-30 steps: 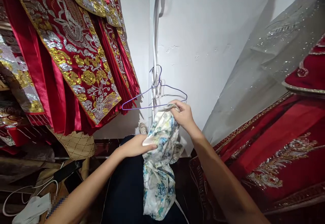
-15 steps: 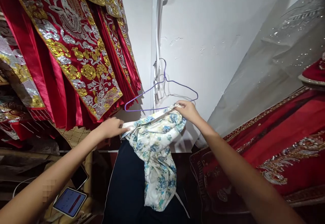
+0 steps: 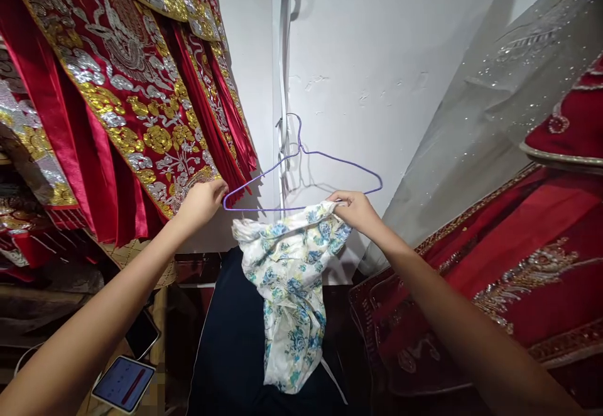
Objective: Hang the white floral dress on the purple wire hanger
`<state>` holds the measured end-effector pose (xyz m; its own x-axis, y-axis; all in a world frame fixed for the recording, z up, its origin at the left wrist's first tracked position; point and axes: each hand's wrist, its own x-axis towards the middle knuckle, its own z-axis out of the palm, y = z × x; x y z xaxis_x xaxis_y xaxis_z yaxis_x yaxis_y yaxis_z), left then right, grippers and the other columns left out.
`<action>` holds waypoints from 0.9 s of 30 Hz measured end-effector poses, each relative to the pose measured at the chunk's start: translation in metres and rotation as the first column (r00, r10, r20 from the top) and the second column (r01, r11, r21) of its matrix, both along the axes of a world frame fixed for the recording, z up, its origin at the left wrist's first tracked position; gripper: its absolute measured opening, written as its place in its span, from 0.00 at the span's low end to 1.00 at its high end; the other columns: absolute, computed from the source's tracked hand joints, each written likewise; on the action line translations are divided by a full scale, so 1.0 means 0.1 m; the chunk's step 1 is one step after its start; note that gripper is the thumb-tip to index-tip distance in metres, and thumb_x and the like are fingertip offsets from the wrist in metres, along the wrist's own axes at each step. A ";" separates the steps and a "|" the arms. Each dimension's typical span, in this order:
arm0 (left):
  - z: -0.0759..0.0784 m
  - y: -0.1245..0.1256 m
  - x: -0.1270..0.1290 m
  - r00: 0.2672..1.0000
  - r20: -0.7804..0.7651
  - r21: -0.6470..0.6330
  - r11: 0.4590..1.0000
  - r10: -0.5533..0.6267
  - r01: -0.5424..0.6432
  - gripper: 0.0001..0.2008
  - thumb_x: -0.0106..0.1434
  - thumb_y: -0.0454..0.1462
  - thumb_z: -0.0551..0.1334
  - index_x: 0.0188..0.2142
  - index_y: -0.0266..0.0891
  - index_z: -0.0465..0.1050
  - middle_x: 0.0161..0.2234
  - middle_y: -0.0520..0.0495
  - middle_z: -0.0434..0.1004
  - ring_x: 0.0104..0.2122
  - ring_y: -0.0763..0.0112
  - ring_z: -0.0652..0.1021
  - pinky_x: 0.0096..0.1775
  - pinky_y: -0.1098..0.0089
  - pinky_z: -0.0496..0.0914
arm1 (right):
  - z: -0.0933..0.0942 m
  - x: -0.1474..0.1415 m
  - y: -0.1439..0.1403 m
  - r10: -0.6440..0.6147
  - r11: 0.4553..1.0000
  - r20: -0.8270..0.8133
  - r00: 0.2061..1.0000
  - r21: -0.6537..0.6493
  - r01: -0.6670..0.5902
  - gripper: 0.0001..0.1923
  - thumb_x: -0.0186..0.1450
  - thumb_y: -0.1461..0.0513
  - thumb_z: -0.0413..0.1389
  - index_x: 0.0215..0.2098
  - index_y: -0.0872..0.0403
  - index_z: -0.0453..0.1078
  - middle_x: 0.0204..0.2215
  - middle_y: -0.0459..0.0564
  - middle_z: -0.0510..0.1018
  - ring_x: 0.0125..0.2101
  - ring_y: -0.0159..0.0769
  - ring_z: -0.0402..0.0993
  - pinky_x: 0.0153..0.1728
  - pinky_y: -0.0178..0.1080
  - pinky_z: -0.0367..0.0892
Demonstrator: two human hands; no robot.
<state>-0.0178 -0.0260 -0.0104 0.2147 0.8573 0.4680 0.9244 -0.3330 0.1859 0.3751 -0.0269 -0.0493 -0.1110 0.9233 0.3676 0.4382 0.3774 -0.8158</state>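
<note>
A white garment (image 3: pixel 293 278) with a blue and green floral print hangs crumpled in front of me. My right hand (image 3: pixel 354 210) pinches its upper right edge, just under the bottom bar of a purple hanger (image 3: pixel 339 159). The hanger is at the wall, its hook by a white vertical strip. My left hand (image 3: pixel 202 203) is off the cloth, fingers curled together beside the hanger's left corner; whether they touch the hanger or hold anything is unclear. The garment's upper left edge sags free below the bar.
Red robes (image 3: pixel 136 83) with gold and silver embroidery hang at left. On the right are a sheer sparkly grey fabric (image 3: pixel 475 108) and red beaded clothing (image 3: pixel 556 290). A phone (image 3: pixel 125 383) with a lit screen and a dark phone (image 3: pixel 142 334) lie at lower left.
My left hand has let go of the garment's left edge and moved up and left to the hanger's corner. The hanger looks larger in view. My right hand keeps its pinch.
</note>
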 end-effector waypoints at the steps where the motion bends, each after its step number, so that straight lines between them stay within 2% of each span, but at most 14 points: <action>1: -0.01 0.02 0.01 0.999 0.027 -0.056 0.998 -0.023 0.024 0.15 0.69 0.44 0.51 0.41 0.41 0.73 0.33 0.43 0.81 0.33 0.61 0.80 0.35 0.68 0.67 | -0.01 -0.03 -0.02 0.018 1.000 -0.012 1.000 -0.008 -0.018 0.09 0.55 0.61 0.58 0.32 0.56 0.78 0.26 0.49 0.81 0.23 0.37 0.74 0.22 0.34 0.62; 3: -0.12 0.03 0.02 0.999 0.040 -0.239 0.971 0.009 0.001 0.12 0.67 0.43 0.55 0.40 0.39 0.72 0.33 0.43 0.81 0.33 0.61 0.80 0.35 0.68 0.68 | -0.02 -0.05 -0.05 0.005 1.000 -0.006 1.000 0.017 -0.005 0.10 0.54 0.62 0.57 0.32 0.56 0.78 0.26 0.50 0.81 0.24 0.37 0.74 0.22 0.33 0.61; 5: -0.34 0.01 0.05 0.997 0.000 -0.417 0.906 0.079 -0.072 0.12 0.62 0.41 0.60 0.42 0.38 0.71 0.35 0.42 0.82 0.35 0.58 0.81 0.36 0.67 0.70 | -0.02 -0.05 -0.09 -0.034 0.999 0.004 0.999 0.037 0.034 0.10 0.55 0.62 0.57 0.33 0.56 0.78 0.26 0.50 0.81 0.23 0.36 0.72 0.21 0.33 0.59; 6: -0.47 -0.01 0.08 0.997 -0.004 -0.473 0.879 0.074 -0.067 0.14 0.60 0.40 0.62 0.44 0.38 0.71 0.37 0.41 0.82 0.38 0.57 0.82 0.38 0.66 0.71 | -0.02 -0.05 -0.11 -0.043 0.998 0.008 0.999 0.037 0.043 0.09 0.55 0.62 0.57 0.33 0.56 0.77 0.25 0.49 0.81 0.22 0.35 0.71 0.21 0.33 0.58; 7: -0.62 -0.02 0.12 0.999 0.021 -0.503 0.864 0.031 -0.016 0.16 0.59 0.39 0.62 0.47 0.39 0.70 0.40 0.40 0.82 0.41 0.56 0.82 0.41 0.65 0.72 | -0.02 -0.05 -0.13 -0.045 0.999 0.014 0.999 0.032 0.044 0.09 0.55 0.62 0.57 0.33 0.55 0.77 0.24 0.49 0.80 0.21 0.34 0.70 0.20 0.33 0.57; 9: -0.91 -0.03 0.27 0.981 0.141 -0.490 0.852 -0.131 0.184 0.19 0.61 0.38 0.61 0.52 0.40 0.67 0.46 0.39 0.81 0.47 0.56 0.80 0.48 0.63 0.72 | -0.02 -0.09 -0.17 -0.026 1.000 0.020 0.999 0.016 0.026 0.09 0.55 0.62 0.57 0.33 0.55 0.77 0.21 0.47 0.79 0.19 0.33 0.68 0.20 0.33 0.55; 11: -1.15 0.01 0.51 0.920 0.269 -0.437 0.814 -0.287 0.382 0.19 0.64 0.37 0.57 0.55 0.40 0.66 0.50 0.38 0.79 0.51 0.57 0.79 0.52 0.59 0.71 | -0.02 -0.15 -0.20 0.011 1.000 0.005 1.000 -0.011 -0.011 0.08 0.56 0.62 0.58 0.33 0.54 0.76 0.19 0.45 0.76 0.18 0.32 0.67 0.19 0.33 0.55; 14: -1.39 0.14 0.96 0.819 0.403 -0.353 0.757 -0.408 0.550 0.17 0.66 0.37 0.56 0.55 0.40 0.67 0.53 0.37 0.77 0.53 0.57 0.77 0.55 0.57 0.69 | -0.02 -0.25 -0.23 0.065 0.995 -0.053 0.997 -0.076 -0.069 0.08 0.56 0.61 0.58 0.35 0.53 0.74 0.17 0.44 0.74 0.16 0.32 0.67 0.18 0.33 0.57; 17: -1.52 0.26 1.37 0.746 0.460 -0.308 0.702 -0.481 0.642 0.19 0.64 0.37 0.60 0.55 0.40 0.68 0.55 0.38 0.75 0.55 0.56 0.75 0.56 0.58 0.68 | -0.01 -0.28 -0.25 0.089 0.989 -0.092 0.992 -0.114 -0.099 0.08 0.56 0.62 0.59 0.35 0.53 0.73 0.15 0.42 0.72 0.14 0.32 0.65 0.16 0.32 0.55; 20: -1.59 0.29 1.66 0.683 0.493 -0.296 0.635 -0.539 0.714 0.15 0.60 0.35 0.62 0.48 0.39 0.72 0.51 0.39 0.77 0.52 0.54 0.76 0.56 0.58 0.67 | 0.02 -0.24 -0.29 0.105 0.986 -0.116 0.988 -0.116 -0.119 0.07 0.56 0.62 0.59 0.34 0.53 0.72 0.14 0.41 0.71 0.14 0.31 0.64 0.15 0.32 0.55; 23: -1.61 0.25 1.80 0.622 0.537 -0.306 0.556 -0.570 0.773 0.07 0.56 0.32 0.61 0.37 0.38 0.74 0.42 0.41 0.79 0.46 0.55 0.77 0.52 0.60 0.68 | 0.06 -0.18 -0.31 0.121 0.983 -0.117 0.986 -0.127 -0.135 0.06 0.56 0.62 0.58 0.34 0.52 0.71 0.16 0.42 0.73 0.14 0.31 0.66 0.16 0.32 0.57; 27: -1.58 0.16 1.79 0.566 0.614 -0.335 0.467 -0.550 0.818 0.01 0.55 0.33 0.61 0.29 0.37 0.71 0.31 0.47 0.75 0.36 0.63 0.76 0.40 0.67 0.70 | 0.10 -0.08 -0.30 0.110 0.985 -0.093 0.990 -0.123 -0.121 0.06 0.56 0.61 0.58 0.33 0.53 0.71 0.16 0.43 0.74 0.14 0.31 0.66 0.16 0.32 0.56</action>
